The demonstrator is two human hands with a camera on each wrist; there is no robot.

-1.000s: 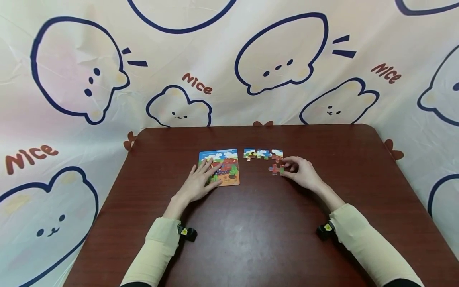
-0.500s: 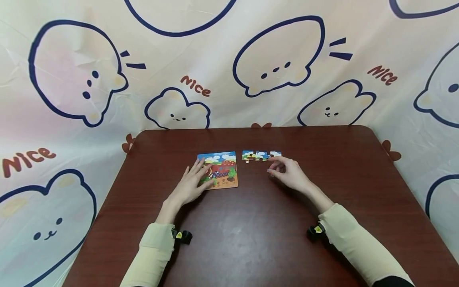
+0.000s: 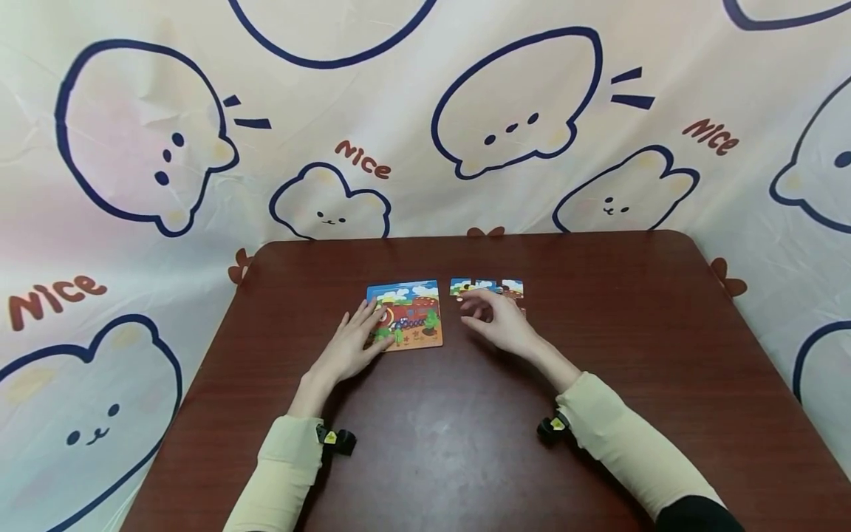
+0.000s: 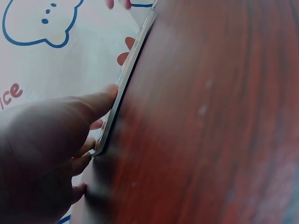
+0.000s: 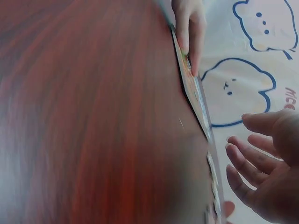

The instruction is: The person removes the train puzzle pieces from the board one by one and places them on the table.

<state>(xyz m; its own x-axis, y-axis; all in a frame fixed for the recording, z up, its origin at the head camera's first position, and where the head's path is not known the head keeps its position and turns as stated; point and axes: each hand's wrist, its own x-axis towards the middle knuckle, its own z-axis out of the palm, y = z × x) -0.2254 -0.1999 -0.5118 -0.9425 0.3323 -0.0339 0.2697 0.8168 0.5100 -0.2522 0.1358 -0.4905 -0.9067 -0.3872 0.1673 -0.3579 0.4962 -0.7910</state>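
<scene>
My left hand (image 3: 347,349) rests with spread, fairly straight fingers on the left part of a square picture puzzle (image 3: 414,294) showing a red train under a blue sky. In the left wrist view, the thumb lies along the edge of the puzzle board (image 4: 122,91). To the right of the board, a row of loose jigsaw pieces (image 3: 513,285) lies on the table, partly hidden by my right hand (image 3: 501,325). That hand hovers with loosely bent fingers. Seen from the right wrist, its fingers (image 5: 247,161) stand apart with nothing between them.
The brown wooden table (image 3: 439,436) ends at a patterned cloth backdrop (image 3: 425,111). Each forearm carries a small black wrist camera, the left one (image 3: 342,441) and the right one (image 3: 550,430).
My right hand has let go of the red jigsaw piece below the row and moved left toward the board. My left hand has shifted slightly left on the board.
</scene>
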